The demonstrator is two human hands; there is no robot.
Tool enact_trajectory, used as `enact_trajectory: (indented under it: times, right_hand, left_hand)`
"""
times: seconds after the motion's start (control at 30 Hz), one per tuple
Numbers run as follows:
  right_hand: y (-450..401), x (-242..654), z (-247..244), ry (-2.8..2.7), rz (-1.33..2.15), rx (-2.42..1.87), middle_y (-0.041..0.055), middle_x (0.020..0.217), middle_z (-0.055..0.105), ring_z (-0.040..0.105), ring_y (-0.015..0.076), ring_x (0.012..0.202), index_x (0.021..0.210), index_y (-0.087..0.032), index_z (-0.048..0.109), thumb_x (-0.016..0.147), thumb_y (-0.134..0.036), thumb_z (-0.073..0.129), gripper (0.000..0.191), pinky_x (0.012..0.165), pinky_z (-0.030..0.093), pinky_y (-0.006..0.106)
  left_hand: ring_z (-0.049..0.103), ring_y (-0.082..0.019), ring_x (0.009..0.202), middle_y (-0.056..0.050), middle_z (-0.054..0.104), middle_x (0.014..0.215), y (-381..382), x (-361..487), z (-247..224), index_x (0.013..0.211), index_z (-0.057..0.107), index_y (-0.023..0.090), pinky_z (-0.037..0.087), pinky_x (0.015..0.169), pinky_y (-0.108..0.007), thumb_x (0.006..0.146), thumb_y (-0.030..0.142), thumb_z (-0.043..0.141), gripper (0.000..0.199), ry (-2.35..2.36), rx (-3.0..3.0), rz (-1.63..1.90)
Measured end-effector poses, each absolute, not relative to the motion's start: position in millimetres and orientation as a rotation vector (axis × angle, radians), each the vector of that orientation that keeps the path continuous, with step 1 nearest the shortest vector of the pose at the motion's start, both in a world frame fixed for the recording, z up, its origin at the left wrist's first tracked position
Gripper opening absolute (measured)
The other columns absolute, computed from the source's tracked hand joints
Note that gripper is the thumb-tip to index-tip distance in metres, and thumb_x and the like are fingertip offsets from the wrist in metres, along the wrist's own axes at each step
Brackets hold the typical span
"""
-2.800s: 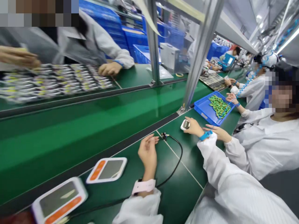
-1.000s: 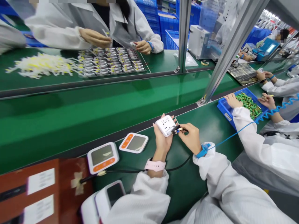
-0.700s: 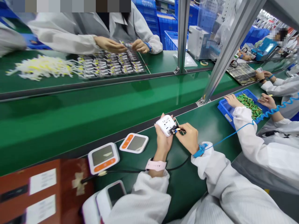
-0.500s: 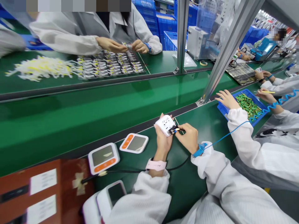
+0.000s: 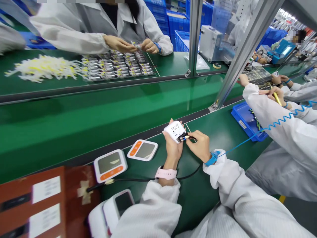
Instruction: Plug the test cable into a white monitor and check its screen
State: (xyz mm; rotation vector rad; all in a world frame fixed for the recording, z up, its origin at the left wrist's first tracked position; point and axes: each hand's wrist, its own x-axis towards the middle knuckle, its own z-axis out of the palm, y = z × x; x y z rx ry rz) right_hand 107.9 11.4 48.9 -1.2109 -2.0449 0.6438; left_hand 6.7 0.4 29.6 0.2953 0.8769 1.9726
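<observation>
The left hand (image 5: 172, 147) grips a white monitor unit (image 5: 175, 131) back-up while the right hand (image 5: 201, 148) pinches a cable plug (image 5: 184, 137) against its edge, seemingly mid-connection, with 2 orange-faced monitors (image 5: 142, 149) waiting beside.

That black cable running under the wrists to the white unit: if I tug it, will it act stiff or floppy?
Probably floppy: the black cable lies in a loose curve on the green table. It looks light and could slide easily on that smooth top. A tug may drag the white unit, since the right hand holds its plug end there while the left hand cradles it.
</observation>
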Motion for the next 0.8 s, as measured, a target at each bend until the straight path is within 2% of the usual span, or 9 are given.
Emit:
enact_trajectory:
  times: [0.2, 0.37, 0.43, 0.53, 0.63, 0.7, 0.8]
  right_hand:
    - [15.2, 108.1, 40.2, -1.964, 0.675, -1.04, 0.0026, 0.077, 0.067, 0.061, 0.0126, 0.068, 0.091, -0.019, 0.074, 0.082, -0.02, 0.057, 0.019, 0.063, 0.046, 0.022]
    - [17.1, 108.2, 32.8, -2.035, 0.709, -0.958, 0.0045, 0.08, 0.065, 0.059, 0.0141, 0.071, 0.107, -0.017, 0.071, 0.087, -0.021, 0.054, 0.028, 0.066, 0.045, 0.024]
    - [21.5, 109.5, 30.0, -2.026, 0.797, -0.912, 0.005, 0.081, 0.064, 0.058, 0.0145, 0.073, 0.11, -0.016, 0.07, 0.087, -0.021, 0.054, 0.029, 0.068, 0.045, 0.025]
    - [33.3, 115.4, 27.9, -1.934, 1.011, -0.881, 0.003, 0.079, 0.063, 0.057, 0.0135, 0.071, 0.104, -0.018, 0.073, 0.084, -0.024, 0.06, 0.025, 0.067, 0.045, 0.024]
    - [45.9, 125.4, 30.4, -1.744, 1.354, -0.838, 0.0014, 0.08, 0.065, 0.059, 0.0134, 0.073, 0.097, -0.019, 0.074, 0.077, -0.028, 0.068, 0.022, 0.072, 0.047, 0.026]
    - [51.5, 131.8, 33.8, -1.579, 1.631, -0.782, 0.001, 0.082, 0.067, 0.062, 0.014, 0.075, 0.095, -0.019, 0.073, 0.073, -0.03, 0.072, 0.024, 0.077, 0.049, 0.028]
    - [55.3, 137.8, 37.2, -1.424, 1.922, -0.739, 0.001, 0.082, 0.07, 0.064, 0.0135, 0.075, 0.092, -0.018, 0.072, 0.072, -0.033, 0.074, 0.025, 0.08, 0.05, 0.029]
  left_hand:
    - [0.065, -0.016, 0.091, -0.008, 0.068, 0.114, 0.2, 7.6, 27.2, 0.13, 0.055, 0.029, 0.05, 0.088, -0.029, 0.077, 0.072, 0.048, 0.068, 0.839, 0.287, 1.988]
    - [0.065, -0.017, 0.093, -0.008, 0.067, 0.117, -0.8, 5.7, 28.8, 0.132, 0.053, 0.029, 0.049, 0.088, -0.029, 0.082, 0.07, 0.044, 0.065, 0.818, 0.281, 1.972]
    - [0.064, -0.018, 0.096, -0.008, 0.066, 0.12, -1.0, 4.5, 30.9, 0.134, 0.051, 0.029, 0.049, 0.088, -0.031, 0.086, 0.063, 0.043, 0.059, 0.8, 0.259, 1.951]
    - [0.061, -0.02, 0.108, -0.007, 0.062, 0.128, -1.2, 4.2, 33.6, 0.136, 0.047, 0.028, 0.047, 0.092, -0.033, 0.088, 0.044, 0.048, 0.05, 0.756, 0.264, 1.884]
    - [0.058, -0.021, 0.115, -0.007, 0.059, 0.131, -1.7, 5.6, 32.5, 0.136, 0.048, 0.028, 0.044, 0.097, -0.034, 0.082, 0.034, 0.059, 0.055, 0.721, 0.37, 1.817]
    - [0.059, -0.02, 0.112, -0.007, 0.062, 0.127, -2.3, 6.6, 29.4, 0.131, 0.053, 0.026, 0.045, 0.095, -0.032, 0.076, 0.031, 0.069, 0.058, 0.737, 0.453, 1.787]
    - [0.064, -0.019, 0.1, -0.009, 0.069, 0.113, -3.1, 7.5, 23.5, 0.116, 0.064, 0.02, 0.048, 0.088, -0.029, 0.07, 0.034, 0.076, 0.05, 0.806, 0.517, 1.714]
